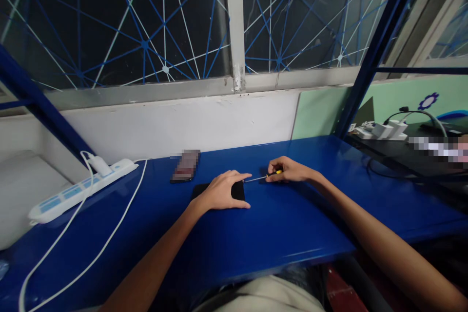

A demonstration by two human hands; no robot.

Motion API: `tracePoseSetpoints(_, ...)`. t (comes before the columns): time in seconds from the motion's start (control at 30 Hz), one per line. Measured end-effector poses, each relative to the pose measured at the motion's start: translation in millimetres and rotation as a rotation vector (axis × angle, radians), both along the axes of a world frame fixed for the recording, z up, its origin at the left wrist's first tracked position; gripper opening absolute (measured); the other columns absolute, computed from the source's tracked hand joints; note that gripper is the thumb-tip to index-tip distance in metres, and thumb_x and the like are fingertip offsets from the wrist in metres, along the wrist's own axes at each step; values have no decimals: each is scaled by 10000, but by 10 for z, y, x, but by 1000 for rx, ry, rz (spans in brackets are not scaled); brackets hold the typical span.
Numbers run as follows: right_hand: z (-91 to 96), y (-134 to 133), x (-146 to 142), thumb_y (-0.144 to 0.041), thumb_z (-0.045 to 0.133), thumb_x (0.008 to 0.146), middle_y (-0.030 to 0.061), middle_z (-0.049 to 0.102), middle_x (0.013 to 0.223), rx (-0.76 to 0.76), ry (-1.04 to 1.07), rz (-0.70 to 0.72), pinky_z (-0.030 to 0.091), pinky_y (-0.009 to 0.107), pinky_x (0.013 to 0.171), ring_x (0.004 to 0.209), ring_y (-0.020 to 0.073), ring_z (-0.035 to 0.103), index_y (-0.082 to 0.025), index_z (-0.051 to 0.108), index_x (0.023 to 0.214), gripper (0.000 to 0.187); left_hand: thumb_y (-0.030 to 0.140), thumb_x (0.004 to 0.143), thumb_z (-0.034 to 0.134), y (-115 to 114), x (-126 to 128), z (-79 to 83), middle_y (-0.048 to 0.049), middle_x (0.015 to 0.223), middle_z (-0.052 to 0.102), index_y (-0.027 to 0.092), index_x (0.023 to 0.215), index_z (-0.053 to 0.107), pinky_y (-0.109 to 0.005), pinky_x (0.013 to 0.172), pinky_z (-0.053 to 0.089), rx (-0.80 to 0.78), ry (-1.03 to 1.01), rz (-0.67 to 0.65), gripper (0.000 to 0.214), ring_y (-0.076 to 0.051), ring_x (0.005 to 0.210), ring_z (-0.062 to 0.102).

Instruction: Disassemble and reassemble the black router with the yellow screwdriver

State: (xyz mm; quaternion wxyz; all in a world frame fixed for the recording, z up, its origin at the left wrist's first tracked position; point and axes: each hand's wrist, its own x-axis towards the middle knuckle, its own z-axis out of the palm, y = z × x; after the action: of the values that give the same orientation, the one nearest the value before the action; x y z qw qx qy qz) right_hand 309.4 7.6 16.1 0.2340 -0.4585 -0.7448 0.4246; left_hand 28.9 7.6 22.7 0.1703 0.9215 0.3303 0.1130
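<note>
My left hand (221,190) lies over a flat black rectangular object (238,192) on the blue table, holding it down. Its thumb and index finger are stretched along the near and far sides and reach past the right edge. In my right hand (287,169) is a screwdriver (256,179) with a thin metal shaft and a black and yellow handle. The shaft points left, its tip at or close to the right edge of the black object; whether they touch I cannot tell. My left palm hides much of the object's top.
A phone (185,165) lies behind my left hand on the blue table (285,224). At the left is a white power strip (86,190) with a looping white cable (120,224). Blue frame posts (380,44) rise on both sides. Chargers (387,129) and cables sit at the right.
</note>
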Motion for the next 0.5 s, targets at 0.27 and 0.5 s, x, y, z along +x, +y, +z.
tracePoseSetpoints(0.27, 46, -35, -41, -599, 552, 816, -2, 522, 551, 73, -71, 13, 291, 242, 483, 494, 87, 397, -121, 664, 675, 510, 624, 671, 721, -10, 6, 16, -82, 1229, 542, 360, 1397, 425, -421, 870, 445, -7, 12, -1, 828, -328, 1106, 523)
tracePoseSetpoints(0.5, -2, -8, -14, -443, 783, 648, -41, 542, 593, 29, 4, 3, 319, 216, 444, 466, 77, 421, -163, 571, 824, 393, 622, 678, 717, -20, 7, 19, -79, 1226, 543, 355, 1393, 432, -417, 875, 444, 0, 15, 5, 814, -321, 1096, 530)
